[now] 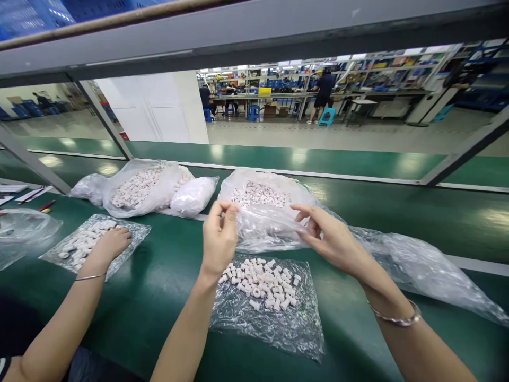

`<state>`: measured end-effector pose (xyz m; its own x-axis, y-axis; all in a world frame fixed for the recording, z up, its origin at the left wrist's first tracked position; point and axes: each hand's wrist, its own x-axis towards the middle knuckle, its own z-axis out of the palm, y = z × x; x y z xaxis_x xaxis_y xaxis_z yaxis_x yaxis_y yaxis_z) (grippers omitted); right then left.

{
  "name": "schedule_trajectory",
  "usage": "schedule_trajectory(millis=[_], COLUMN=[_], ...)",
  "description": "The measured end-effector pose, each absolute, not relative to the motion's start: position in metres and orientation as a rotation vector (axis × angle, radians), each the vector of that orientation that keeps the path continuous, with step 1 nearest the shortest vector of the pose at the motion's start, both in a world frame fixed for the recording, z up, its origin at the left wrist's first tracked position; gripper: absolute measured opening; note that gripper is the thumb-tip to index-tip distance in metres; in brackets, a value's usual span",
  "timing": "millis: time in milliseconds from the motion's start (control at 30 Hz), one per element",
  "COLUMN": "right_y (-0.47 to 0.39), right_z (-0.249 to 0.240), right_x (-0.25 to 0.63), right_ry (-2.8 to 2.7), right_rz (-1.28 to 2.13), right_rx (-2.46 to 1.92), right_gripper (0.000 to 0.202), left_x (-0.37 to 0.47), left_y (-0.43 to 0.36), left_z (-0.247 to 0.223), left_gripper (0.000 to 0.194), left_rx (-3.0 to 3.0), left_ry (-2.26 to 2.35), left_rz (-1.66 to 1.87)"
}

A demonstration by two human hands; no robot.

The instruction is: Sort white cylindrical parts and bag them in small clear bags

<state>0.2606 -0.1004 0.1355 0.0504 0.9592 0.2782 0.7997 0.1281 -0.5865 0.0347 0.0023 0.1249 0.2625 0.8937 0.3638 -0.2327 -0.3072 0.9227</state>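
My left hand (220,239) pinches the left side of a clear plastic bag (266,223), held up in front of a larger open bag of small white parts (254,187). On the right side, my right hand (324,233) has its thumb and fingers closed on the same clear bag's edge. Below my hands, a pile of small white ring-ended, tube-like parts (264,284) lies on a crinkled clear plastic sheet (278,334). A silver bracelet (397,317) circles my right wrist.
At left, a co-worker's hand (113,241) rests over white parts (81,246) on another plastic sheet. Behind it stands a filled bag (137,188) beside a tied white bag (194,195). Crumpled clear plastic (425,265) lies at right. A metal rail (254,32) crosses overhead.
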Motion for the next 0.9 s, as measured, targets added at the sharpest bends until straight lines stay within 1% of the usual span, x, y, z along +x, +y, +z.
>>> schedule_trajectory(millis=[67, 200, 333, 433, 533, 600, 667, 767, 833, 900], right_y=[-0.103, -0.124, -0.144, -0.151, -0.152, -0.151, -0.151, -0.151, -0.151, -0.149], right_z=[0.126, 0.085, 0.030, 0.004, -0.005, -0.004, -0.002, 0.001, 0.002, 0.004], right_x=[0.269, 0.278, 0.276, 0.274, 0.274, 0.276, 0.280, 0.290, 0.294, 0.294], right_ry=[-1.741, -1.674, -1.724, -1.793, -1.765, -1.643, -1.434, -1.097, -0.958, -0.948], right_rz=[0.355, 0.626, 0.713, 0.718, 0.728, 0.797, 0.936, 1.170, 1.240, 1.212], right_rx=[-1.689, -1.803, -1.972, -2.002, -1.986, -1.940, -1.835, -1.551, -1.374, -1.358], right_gripper=[0.043, 0.035, 0.035, 0.036, 0.032, 0.031, 0.030, 0.029, 0.033, 0.038], left_x=[0.028, 0.009, -0.003, -0.005, -0.005, -0.005, -0.005, -0.004, -0.003, -0.002], left_y=[0.011, 0.023, 0.024, 0.021, 0.021, 0.022, 0.024, 0.025, 0.026, 0.026], left_z=[0.127, 0.134, 0.142, 0.143, 0.143, 0.142, 0.142, 0.141, 0.140, 0.139], left_gripper=[0.022, 0.022, 0.021, 0.020, 0.019, 0.018, 0.019, 0.019, 0.019, 0.020], left_rx=[1.318, 1.215, 1.249, 1.289, 1.290, 1.288, 1.294, 1.288, 1.287, 1.296], left_ry=[0.632, 0.651, 0.680, 0.687, 0.707, 0.708, 0.704, 0.703, 0.703, 0.697], left_rz=[1.408, 1.588, 1.609, 1.587, 1.602, 1.622, 1.629, 1.630, 1.623, 1.616])
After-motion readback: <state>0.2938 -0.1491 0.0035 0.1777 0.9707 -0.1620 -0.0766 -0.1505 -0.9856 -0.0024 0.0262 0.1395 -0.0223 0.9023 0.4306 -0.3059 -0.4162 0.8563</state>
